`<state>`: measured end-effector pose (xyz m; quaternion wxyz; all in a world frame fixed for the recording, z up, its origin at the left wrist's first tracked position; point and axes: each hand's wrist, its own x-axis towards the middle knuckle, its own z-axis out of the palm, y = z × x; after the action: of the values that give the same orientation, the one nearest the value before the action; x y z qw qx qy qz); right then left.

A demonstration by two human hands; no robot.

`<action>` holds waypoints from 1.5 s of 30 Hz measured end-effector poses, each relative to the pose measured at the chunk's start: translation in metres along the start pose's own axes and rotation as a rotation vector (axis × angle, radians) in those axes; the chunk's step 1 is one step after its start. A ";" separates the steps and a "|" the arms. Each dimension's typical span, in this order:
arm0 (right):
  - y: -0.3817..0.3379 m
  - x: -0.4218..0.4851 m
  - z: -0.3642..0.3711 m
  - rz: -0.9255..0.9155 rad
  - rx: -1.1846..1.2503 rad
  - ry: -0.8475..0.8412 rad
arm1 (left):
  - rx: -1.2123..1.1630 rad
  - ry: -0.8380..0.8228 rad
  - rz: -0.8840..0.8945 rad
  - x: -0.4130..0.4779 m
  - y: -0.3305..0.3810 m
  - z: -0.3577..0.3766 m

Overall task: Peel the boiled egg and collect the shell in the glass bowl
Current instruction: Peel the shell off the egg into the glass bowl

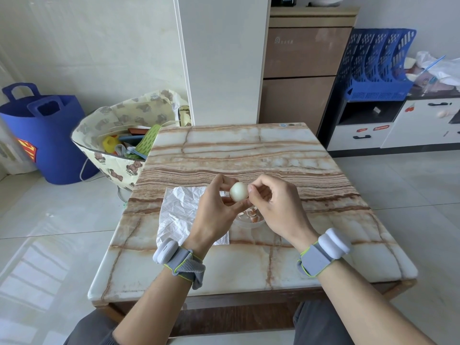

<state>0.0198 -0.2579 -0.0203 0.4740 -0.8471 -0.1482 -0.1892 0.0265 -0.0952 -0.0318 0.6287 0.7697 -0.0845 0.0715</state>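
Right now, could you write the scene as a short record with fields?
egg: white, visible side peeled, held above the bowl
left hand: holds egg
right hand: fingertips pinch at egg's right side
bowl: glass, on table, under the hands
shell: pieces in bowl
sheet: white, crinkled, left of bowl
table: marble-patterned

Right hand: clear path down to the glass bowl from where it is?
Probably yes. The right hand hovers just above the glass bowl with nothing between them. The left hand, holding the egg, overlaps only the bowl's left side.
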 end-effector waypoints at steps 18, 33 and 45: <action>0.003 0.005 -0.002 0.004 -0.079 0.090 | 0.009 -0.036 -0.039 -0.002 0.005 -0.003; 0.008 0.002 -0.009 0.030 -0.047 0.024 | -0.053 -0.067 -0.094 -0.004 0.012 -0.004; 0.003 0.003 -0.008 0.026 0.026 0.024 | -0.058 -0.082 -0.075 -0.005 0.015 -0.003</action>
<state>0.0223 -0.2657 -0.0176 0.4890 -0.8405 -0.1339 -0.1913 0.0178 -0.0954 -0.0177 0.6488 0.7563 -0.0831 0.0138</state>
